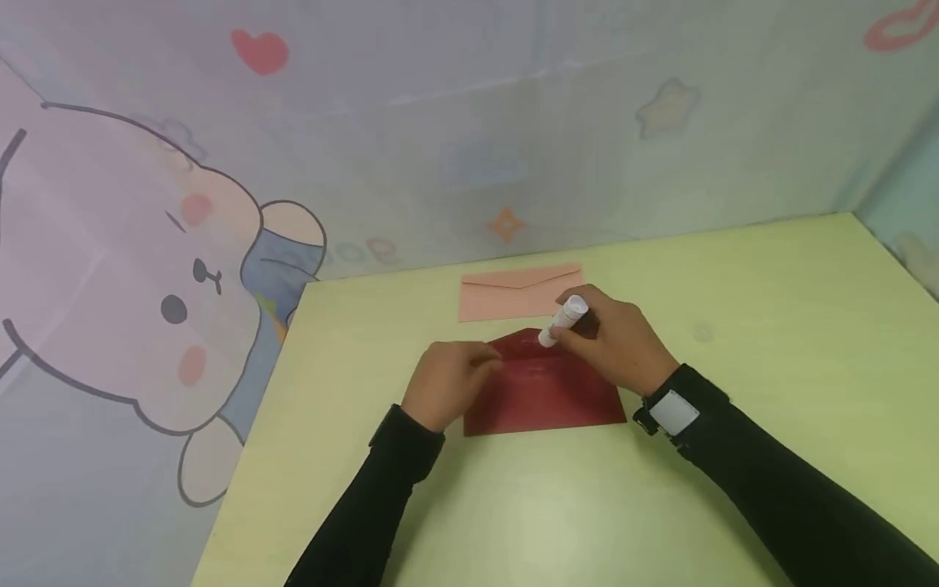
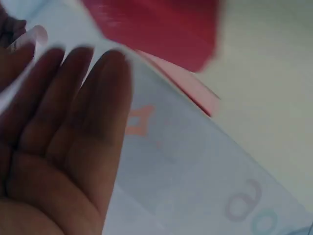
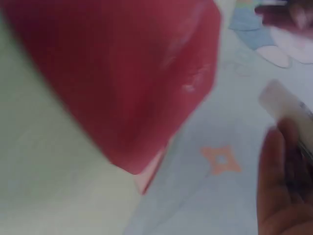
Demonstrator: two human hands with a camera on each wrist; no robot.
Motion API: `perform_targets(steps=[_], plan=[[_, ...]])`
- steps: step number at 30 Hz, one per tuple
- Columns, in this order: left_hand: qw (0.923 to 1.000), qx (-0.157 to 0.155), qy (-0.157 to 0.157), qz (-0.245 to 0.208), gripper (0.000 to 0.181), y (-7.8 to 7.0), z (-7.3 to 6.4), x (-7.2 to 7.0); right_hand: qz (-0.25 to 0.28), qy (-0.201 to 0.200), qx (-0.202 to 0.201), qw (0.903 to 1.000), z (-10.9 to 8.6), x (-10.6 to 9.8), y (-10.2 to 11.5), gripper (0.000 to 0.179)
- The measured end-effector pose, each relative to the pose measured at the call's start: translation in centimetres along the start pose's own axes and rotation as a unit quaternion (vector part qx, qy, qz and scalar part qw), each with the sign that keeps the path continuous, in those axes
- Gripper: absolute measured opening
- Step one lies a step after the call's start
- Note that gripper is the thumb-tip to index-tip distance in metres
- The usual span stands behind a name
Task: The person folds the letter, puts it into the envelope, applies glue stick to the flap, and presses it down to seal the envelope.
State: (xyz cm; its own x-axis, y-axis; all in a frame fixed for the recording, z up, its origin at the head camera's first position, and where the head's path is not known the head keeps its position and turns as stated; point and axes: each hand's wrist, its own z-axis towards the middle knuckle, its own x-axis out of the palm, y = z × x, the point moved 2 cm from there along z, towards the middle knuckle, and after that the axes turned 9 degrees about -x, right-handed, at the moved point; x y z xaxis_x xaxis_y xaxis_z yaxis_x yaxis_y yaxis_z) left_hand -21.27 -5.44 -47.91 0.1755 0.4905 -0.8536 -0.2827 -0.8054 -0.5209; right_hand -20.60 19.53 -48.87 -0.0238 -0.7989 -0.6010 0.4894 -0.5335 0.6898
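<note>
A red envelope (image 1: 546,399) lies on the table with its flap raised toward the wall; shiny streaks show on the flap. My right hand (image 1: 623,342) grips a white glue stick (image 1: 563,319) between thumb and fingers, tilted over the flap. In the right wrist view the same glue stick (image 3: 288,105) is blurred. My left hand (image 1: 449,381) is at the envelope's left edge, fingers toward the flap. The left wrist view shows that hand (image 2: 63,132) with nearly straight fingers and nothing in the palm.
Behind the red envelope lies a pink envelope (image 1: 506,302), flap side up, partly overlapped by my right hand in the head view. A pale yellow-green table (image 1: 770,326) meets a cartoon-printed wall covering (image 1: 411,147) at the back and left.
</note>
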Motion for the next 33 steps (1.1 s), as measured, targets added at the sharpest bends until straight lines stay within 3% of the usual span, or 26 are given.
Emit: perform_targets(steps=[2,5,7,10,18,28,33], plan=[[0.9960,0.011,0.022,0.085,0.010,0.6,-0.7,1.1,0.008,0.069,0.027,0.9972,0.1,0.6,-0.8,0.021],[0.9836,0.030,0.036,0.174,0.022,0.8,-1.7,3.6,0.019,0.141,0.026,0.9895,-0.1,2.0,-1.2,0.006],[0.9749,0.042,0.024,0.218,0.027,0.5,-2.1,4.9,0.011,0.162,0.014,0.9867,-0.1,2.8,-1.0,0.005],[0.9635,0.063,-0.002,0.260,0.027,-0.1,-2.2,5.8,-0.026,0.170,-0.001,0.9851,0.3,3.4,-0.6,0.007],[0.9495,0.069,-0.014,0.306,0.015,-0.9,-2.2,6.2,-0.127,0.175,-0.044,0.9752,0.1,3.8,-0.7,0.013],[0.9490,0.075,-0.009,0.306,0.024,-1.0,-2.3,5.8,-0.133,0.178,-0.025,0.9747,-1.5,1.2,-2.2,0.017],[0.9455,0.082,-0.014,0.315,0.024,-0.9,-2.0,6.2,-0.082,0.156,0.009,0.9844,-1.1,0.7,-2.3,0.015]])
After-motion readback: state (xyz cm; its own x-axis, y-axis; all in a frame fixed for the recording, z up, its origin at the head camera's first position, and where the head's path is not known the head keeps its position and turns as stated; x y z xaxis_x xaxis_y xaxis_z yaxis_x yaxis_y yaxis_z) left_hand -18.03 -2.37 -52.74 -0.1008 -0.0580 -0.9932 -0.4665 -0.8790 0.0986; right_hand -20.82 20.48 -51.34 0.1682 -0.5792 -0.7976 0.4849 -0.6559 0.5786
